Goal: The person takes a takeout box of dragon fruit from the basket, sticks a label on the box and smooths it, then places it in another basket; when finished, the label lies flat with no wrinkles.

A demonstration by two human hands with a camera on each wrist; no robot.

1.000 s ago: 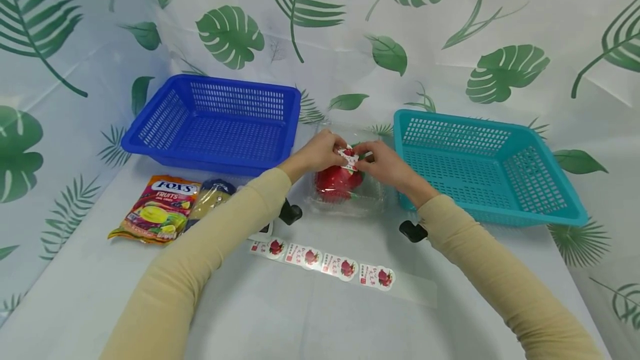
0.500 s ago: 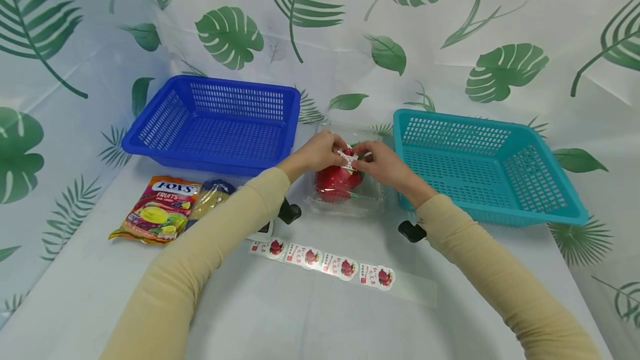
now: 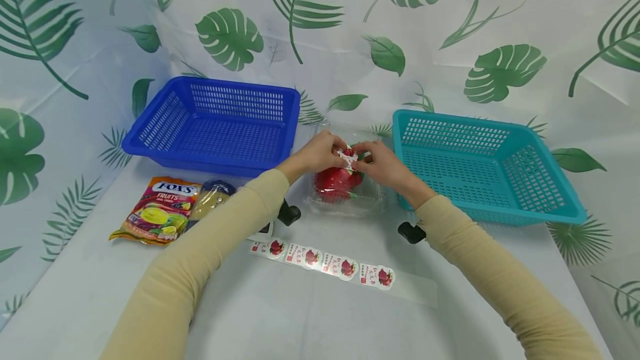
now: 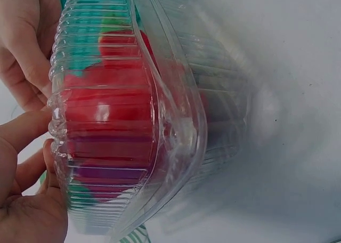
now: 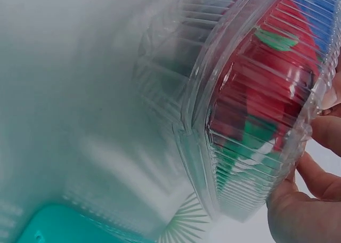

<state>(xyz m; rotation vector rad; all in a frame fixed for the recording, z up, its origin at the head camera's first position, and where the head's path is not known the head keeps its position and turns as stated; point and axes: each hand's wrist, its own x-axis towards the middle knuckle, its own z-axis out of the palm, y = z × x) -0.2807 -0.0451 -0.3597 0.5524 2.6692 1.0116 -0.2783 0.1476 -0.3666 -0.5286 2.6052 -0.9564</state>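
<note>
Between both hands, over the lid of a clear plastic box (image 3: 370,200), is a white label sticker (image 3: 348,159) with a red fruit print. My left hand (image 3: 320,151) pinches its left side, and my right hand (image 3: 384,164) pinches its right side. Inside the box sit red fruits (image 3: 336,181) with green tips, which look like dragon fruit. In the left wrist view, fingertips of the left hand (image 4: 26,173) touch the ribbed lid. The right wrist view has the right hand (image 5: 314,184) at the lid too; the sticker is hidden there.
A blue basket (image 3: 225,166) stands back left, a teal basket (image 3: 492,216) to the right. A strip of matching stickers (image 3: 325,263) lies in front of the box. A FOX'S candy bag (image 3: 161,210) and another package (image 3: 212,200) lie left, partly behind the left sleeve.
</note>
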